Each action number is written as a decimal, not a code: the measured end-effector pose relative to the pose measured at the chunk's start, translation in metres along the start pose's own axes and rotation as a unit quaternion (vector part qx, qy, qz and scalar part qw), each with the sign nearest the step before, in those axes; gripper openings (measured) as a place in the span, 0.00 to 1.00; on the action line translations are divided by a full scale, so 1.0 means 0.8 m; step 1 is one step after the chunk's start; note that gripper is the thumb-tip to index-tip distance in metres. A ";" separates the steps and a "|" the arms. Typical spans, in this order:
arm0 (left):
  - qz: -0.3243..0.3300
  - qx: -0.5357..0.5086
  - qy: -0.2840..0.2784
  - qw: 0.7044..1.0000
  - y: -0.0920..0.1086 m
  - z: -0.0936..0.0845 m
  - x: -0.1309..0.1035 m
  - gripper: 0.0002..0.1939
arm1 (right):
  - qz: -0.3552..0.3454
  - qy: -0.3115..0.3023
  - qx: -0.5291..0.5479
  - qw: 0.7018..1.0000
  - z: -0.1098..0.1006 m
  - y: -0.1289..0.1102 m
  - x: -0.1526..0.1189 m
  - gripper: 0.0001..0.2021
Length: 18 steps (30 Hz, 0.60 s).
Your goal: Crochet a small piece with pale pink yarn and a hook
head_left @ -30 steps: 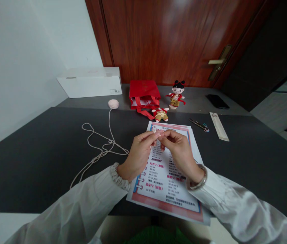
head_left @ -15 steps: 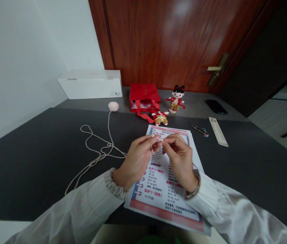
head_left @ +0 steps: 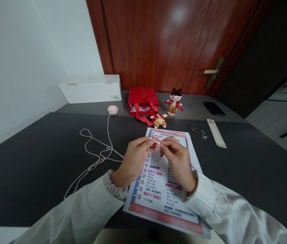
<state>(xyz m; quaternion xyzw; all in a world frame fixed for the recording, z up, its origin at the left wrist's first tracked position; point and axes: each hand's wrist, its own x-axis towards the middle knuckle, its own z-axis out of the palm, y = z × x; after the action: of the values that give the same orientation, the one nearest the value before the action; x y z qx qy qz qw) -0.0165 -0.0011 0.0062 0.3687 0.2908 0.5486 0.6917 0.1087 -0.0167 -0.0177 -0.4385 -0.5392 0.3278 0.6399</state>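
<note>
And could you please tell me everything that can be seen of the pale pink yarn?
The pale pink yarn, soft and matte in look, is wound into a rounded ball before the white box. One strand trails slackly over the dark tabletop in loose, crossing loops to the left hand. Pale loops are pinched there, with the right hand close against them; any stitches are too small to tell.

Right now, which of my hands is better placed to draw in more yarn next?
Probably your left hand: the yarn ball and loose strand lie on its side, and the strand runs up to it. Your right hand is farther off, pinching the small pale piece between both hands.
</note>
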 end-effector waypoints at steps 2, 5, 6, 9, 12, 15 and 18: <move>-0.005 0.018 0.012 1.000 0.001 0.000 0.001 0.05 | 0.038 -0.013 0.019 0.999 -0.003 0.001 0.005 0.04; -0.017 0.042 0.031 0.998 0.001 0.000 0.002 0.06 | 0.086 -0.006 0.054 0.995 -0.008 0.002 0.012 0.04; -0.020 0.049 0.036 0.998 0.001 -0.001 0.003 0.06 | 0.097 -0.006 0.069 0.993 -0.009 0.001 0.013 0.04; -0.020 0.068 0.043 0.997 -0.001 -0.001 0.005 0.07 | 0.116 -0.031 0.121 0.985 -0.012 -0.002 0.016 0.08; -0.014 0.077 0.042 0.996 -0.004 -0.002 0.007 0.06 | 0.133 -0.053 0.170 0.975 -0.012 -0.007 0.017 0.10; -0.012 0.083 0.044 0.996 -0.007 -0.002 0.009 0.06 | 0.171 -0.068 0.210 0.960 -0.012 -0.012 0.017 0.07; -0.014 0.085 0.044 0.995 -0.009 -0.002 0.009 0.07 | 0.199 -0.075 0.234 0.949 -0.014 -0.014 0.018 0.09</move>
<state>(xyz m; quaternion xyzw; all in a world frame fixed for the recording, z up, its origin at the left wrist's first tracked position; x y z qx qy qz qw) -0.0118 0.0051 -0.0007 0.3972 0.3718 0.5282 0.6519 0.1216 -0.0109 -0.0018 -0.3488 -0.3956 0.5975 0.6040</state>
